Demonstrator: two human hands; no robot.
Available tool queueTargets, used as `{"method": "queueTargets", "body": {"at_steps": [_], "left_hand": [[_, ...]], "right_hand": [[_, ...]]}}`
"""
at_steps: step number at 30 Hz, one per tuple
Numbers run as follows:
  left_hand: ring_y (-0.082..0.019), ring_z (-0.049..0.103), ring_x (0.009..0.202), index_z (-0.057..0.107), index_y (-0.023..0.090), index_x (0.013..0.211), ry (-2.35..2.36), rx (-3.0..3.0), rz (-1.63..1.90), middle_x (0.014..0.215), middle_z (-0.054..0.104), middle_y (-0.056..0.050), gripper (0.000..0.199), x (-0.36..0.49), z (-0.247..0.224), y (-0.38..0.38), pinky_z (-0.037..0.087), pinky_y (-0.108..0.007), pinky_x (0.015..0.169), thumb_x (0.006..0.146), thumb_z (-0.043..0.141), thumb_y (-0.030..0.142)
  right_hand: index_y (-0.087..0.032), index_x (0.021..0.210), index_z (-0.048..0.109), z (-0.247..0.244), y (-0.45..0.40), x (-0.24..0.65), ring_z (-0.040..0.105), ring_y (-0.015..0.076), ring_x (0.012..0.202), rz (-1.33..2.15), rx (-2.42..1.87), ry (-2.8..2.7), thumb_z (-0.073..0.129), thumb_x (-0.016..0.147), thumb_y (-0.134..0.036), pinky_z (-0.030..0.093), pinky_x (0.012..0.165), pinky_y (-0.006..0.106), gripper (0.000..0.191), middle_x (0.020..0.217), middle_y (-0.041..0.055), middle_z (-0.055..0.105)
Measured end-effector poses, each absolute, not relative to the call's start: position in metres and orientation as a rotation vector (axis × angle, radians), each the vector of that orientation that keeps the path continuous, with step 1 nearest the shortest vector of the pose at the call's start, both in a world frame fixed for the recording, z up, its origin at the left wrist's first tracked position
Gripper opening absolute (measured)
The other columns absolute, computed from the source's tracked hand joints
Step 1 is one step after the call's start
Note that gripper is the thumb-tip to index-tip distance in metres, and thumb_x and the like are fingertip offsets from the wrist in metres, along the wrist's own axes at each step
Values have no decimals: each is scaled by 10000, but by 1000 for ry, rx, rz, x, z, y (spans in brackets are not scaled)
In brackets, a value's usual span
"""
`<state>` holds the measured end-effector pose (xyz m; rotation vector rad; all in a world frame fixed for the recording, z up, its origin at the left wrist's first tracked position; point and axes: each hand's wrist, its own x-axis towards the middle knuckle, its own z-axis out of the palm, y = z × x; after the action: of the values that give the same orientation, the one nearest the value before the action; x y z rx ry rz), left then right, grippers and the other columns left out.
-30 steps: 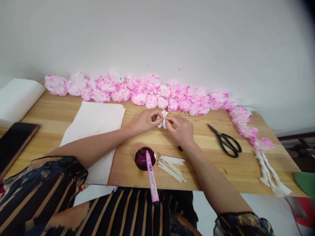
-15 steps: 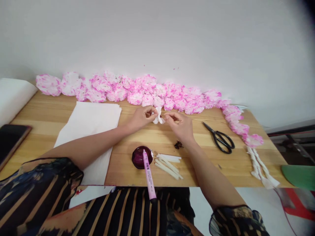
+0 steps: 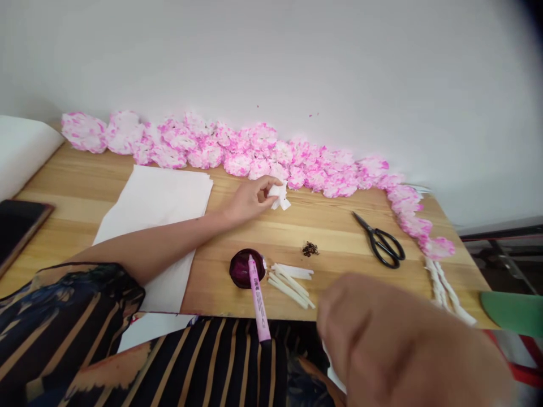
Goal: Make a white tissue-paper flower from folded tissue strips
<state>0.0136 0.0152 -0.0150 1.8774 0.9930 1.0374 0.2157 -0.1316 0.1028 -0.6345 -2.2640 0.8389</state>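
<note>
My left hand, over the middle of the table, pinches a small crumpled piece of white tissue paper between thumb and fingers. Just behind it lies a long row of pink-and-white paper flowers. My right hand is large and smeared by motion, close to the camera at the lower right; its fingers cannot be made out. A pink marker leans across a dark purple dish at the front edge. Beside the dish lie several thin white sticks.
Black-handled scissors lie on the right, a small heap of dark bits nearer the middle. White paper sheets are stacked under my left forearm. At the far left is a phone. Twisted white strips hang toward the right edge.
My right hand has let go of the tissue paper and come back toward the camera, to the lower right. My left hand still holds the tissue, turned somewhat.
</note>
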Motion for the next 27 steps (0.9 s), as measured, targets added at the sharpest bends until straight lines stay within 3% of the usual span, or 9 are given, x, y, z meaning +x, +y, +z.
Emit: {"method": "queueTargets", "body": {"at_steps": [3, 4, 7, 11, 15, 19, 22, 27], "left_hand": [[-144, 605, 832, 618, 181, 1228, 1004, 2017, 1049, 1005, 682, -51, 406, 13, -13, 11, 468, -262, 781, 822, 614, 181], [-147, 603, 835, 609, 187, 1248, 1004, 2063, 1048, 1011, 681, -52, 421, 12, -13, 10, 466, -270, 791, 827, 610, 179], [-152, 599, 826, 593, 191, 1274, 978, 2215, 1054, 1013, 688, -55, 426, 11, -13, 8, 460, -287, 805, 849, 590, 177], [-167, 612, 847, 587, 185, 1285, 954, 2416, 1046, 981, 699, -58, 408, 11, -14, 8, 456, -302, 825, 878, 563, 172], [-188, 634, 932, 584, 214, 1291, 958, 2523, 1016, 1042, 711, -56, 406, 11, -14, 6, 457, -330, 892, 887, 569, 184], [-192, 646, 902, 561, 196, 1297, 970, 2438, 1041, 1075, 707, -66, 418, 11, -12, 2, 480, -330, 853, 891, 589, 292], [-174, 645, 806, 543, 170, 1299, 1030, 2267, 1015, 962, 705, -49, 438, 11, -10, 1, 488, -296, 750, 907, 577, 363], [-141, 644, 714, 528, 163, 1302, 1053, 2122, 1014, 763, 679, 10, 410, 14, -10, 3, 484, -254, 689, 895, 557, 207]], "right_hand": [[-300, 722, 617, 83, -86, 215, 576, 126, 510, 827, -836, -2031, 551, 945, -462, 471, 495, 275, 283, 616, -26, 649], [-268, 670, 570, 73, -70, 215, 534, 123, 486, 770, -919, -1894, 489, 977, -463, 451, 494, 274, 373, 559, -23, 593], [-225, 603, 558, 44, -39, 214, 511, 119, 489, 713, -1348, -1481, 474, 943, -593, 440, 506, 270, 508, 530, -5, 558], [-199, 743, 681, 25, -35, 209, 577, 141, 601, 646, -1505, -1611, 507, 915, -593, 458, 577, 277, 463, 689, 22, 668], [-196, 766, 697, 19, -37, 202, 593, 145, 650, 512, -1560, -1768, 632, 852, -431, 437, 616, 266, 259, 727, 7, 693], [-208, 837, 716, 5, -33, 200, 618, 151, 684, 483, -1445, -1813, 590, 870, -289, 461, 653, 275, 154, 807, 17, 722], [-222, 892, 734, -1, -32, 200, 645, 176, 751, 420, -1402, -1843, 582, 884, -292, 475, 674, 292, 168, 858, 34, 741], [-227, 971, 748, 0, -33, 199, 661, 165, 718, 528, -1409, -1763, 590, 880, -294, 489, 660, 291, 195, 927, 28, 769]]}}
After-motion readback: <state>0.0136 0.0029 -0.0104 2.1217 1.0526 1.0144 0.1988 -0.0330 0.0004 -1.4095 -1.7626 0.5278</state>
